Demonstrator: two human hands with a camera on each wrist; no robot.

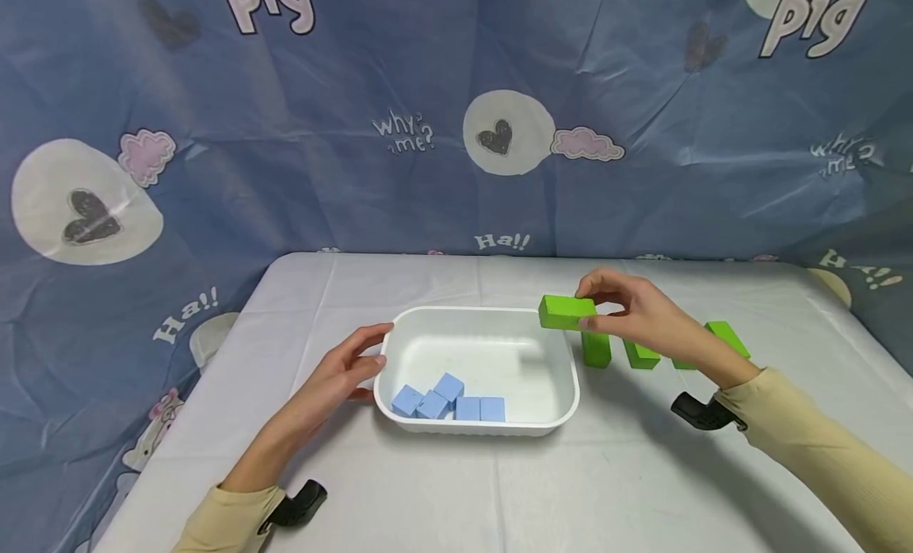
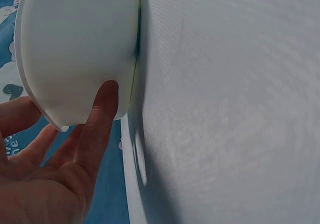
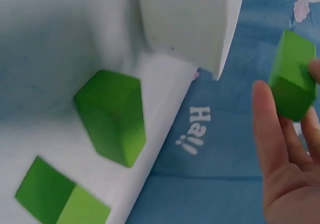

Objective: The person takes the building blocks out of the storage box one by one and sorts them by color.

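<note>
A green rectangular block (image 1: 566,312) is pinched between the thumb and fingers of my right hand (image 1: 635,314), raised over the right end of a white tub (image 1: 485,429). The right wrist view shows the same hand (image 3: 287,179) with this block (image 3: 294,76) at its fingertips. At the tub's left end, my left hand (image 1: 335,375) touches the rim and outer wall with spread fingers. Close up in the left wrist view, one fingertip (image 2: 107,91) lies against the tub's outer wall (image 2: 80,44). Several light-blue cubes (image 1: 467,409) lie inside the tub along its near side.
More green blocks stand on the table right of the tub, including one beside its wall (image 1: 596,350), another (image 1: 641,355) under my right hand and one (image 1: 727,339) partly behind the forearm. White cloth (image 1: 442,497) covers the table. A blue printed curtain (image 1: 399,196) hangs behind.
</note>
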